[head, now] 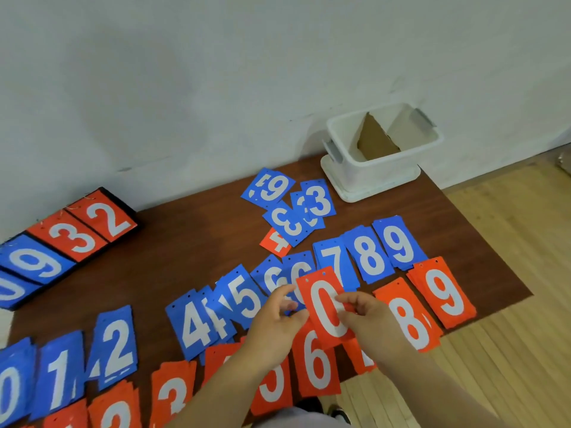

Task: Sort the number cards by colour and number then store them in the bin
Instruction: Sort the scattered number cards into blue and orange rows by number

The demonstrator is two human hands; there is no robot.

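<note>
While both hands pinch it | red 0 card: thin, light, bendy | left hand and right hand fingers closed on side edges | best held by edges.

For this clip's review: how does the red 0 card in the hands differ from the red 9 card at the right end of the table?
The red 0 card is held between both hands, left hand and right hand, above other cards; the red 9 card lies flat on the table, untouched. The 0 is a single card; the 9 tops a small stack. Both are red with white numerals and punched holes at the top.
</note>
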